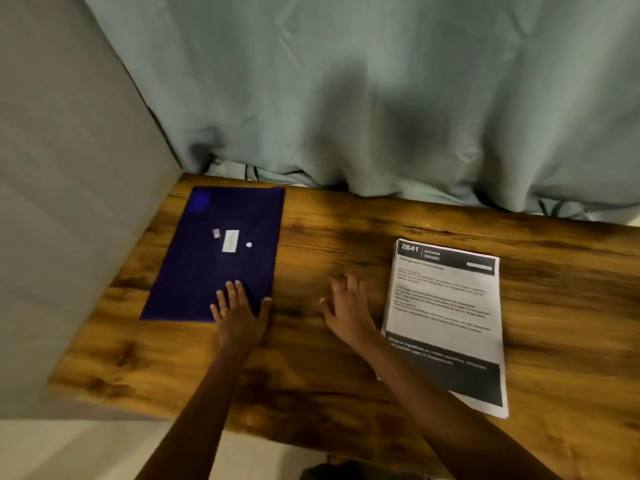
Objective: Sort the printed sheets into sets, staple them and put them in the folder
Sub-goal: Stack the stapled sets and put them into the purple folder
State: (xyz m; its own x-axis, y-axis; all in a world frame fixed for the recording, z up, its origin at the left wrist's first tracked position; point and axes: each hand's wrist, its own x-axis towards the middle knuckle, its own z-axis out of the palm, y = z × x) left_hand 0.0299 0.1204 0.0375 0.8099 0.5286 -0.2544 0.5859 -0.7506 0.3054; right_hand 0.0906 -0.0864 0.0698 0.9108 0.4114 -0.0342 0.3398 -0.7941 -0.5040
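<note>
folder [194, 271]: left end of surface [329, 230], lying flat; thin plastic, prob. light, bendy, slick, so lift by an edge.
left grip [239, 313]: fingers straight, palm down on folder's near right corner; holds nothing.
right grip [346, 306]: btwn folder & sheets, fingers loosely bent, empty (touching wood or not: can't tell).
sheets [446, 317]: right side, loose stack; light, floppy, prob. slide apart, so pinch whole stack at a long edge.

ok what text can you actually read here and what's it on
"2641": white on the black header of the top printed sheet.
"KITCHEN": beside it on that header, blurry, so likely only.
Heading and body text below: too blurred to read.
White label on the blue folder: too small to read.
</note>
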